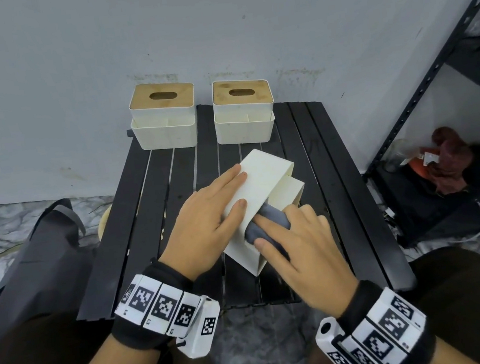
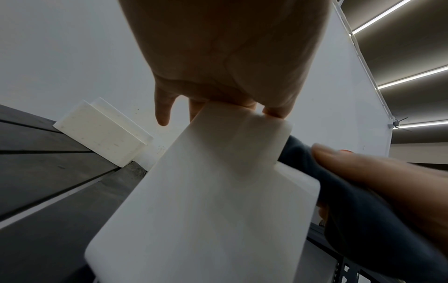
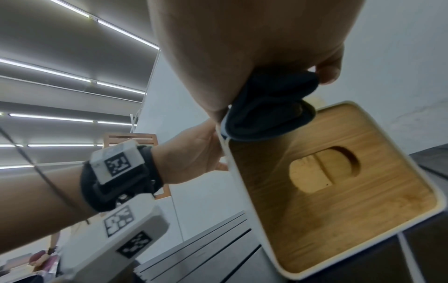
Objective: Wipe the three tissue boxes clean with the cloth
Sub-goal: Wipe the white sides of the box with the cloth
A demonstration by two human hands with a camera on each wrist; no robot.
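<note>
Two white tissue boxes with wooden lids, one on the left (image 1: 163,118) and one on the right (image 1: 243,112), stand upright at the back of the black slatted table (image 1: 340,199). A third tissue box (image 1: 262,176) is tipped over at the table's middle, its wooden lid (image 3: 327,191) facing my right wrist. My left hand (image 1: 219,196) grips this box across its white face, thumb on one edge and fingers on the other. My right hand (image 1: 293,235) holds a bunched dark grey cloth (image 1: 276,216) and presses it against the box's side near the lid rim.
A black bag (image 1: 38,252) lies on the floor left of the table. A black metal shelf (image 1: 421,90) with a reddish object (image 1: 453,155) stands at the right. The grey wall is right behind the two rear boxes.
</note>
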